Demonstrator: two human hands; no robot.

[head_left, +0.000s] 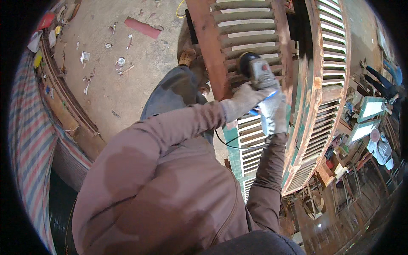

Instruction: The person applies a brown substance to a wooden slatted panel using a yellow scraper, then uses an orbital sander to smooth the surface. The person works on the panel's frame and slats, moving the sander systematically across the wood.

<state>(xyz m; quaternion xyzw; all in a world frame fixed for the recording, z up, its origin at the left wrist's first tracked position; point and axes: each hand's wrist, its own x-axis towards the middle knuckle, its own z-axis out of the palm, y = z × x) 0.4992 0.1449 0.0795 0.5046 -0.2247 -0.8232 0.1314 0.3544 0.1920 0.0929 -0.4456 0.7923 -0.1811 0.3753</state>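
Both of my hands wear pale work gloves and are closed around an angle grinder (262,73). My left hand (244,102) wraps the tool just behind its head. Farther back, my right hand (274,112) grips the body. A dark round disc (247,63) at the grinder's front end lies over the slats and left side rail of a louvered wooden shutter (208,46). I cannot tell whether the disc touches the wood. That rail is bare reddish wood, while green paint shows on the lower part. A dark cable (238,146) loops below my hands.
More louvered panels (331,63) stand close on the right. A red-brown strip (143,27) and scattered scraps lie on the concrete floor (100,42) at left. Striped sheeting (34,123) hangs at the far left. Other people (381,148) are at the far right, among wooden pieces.
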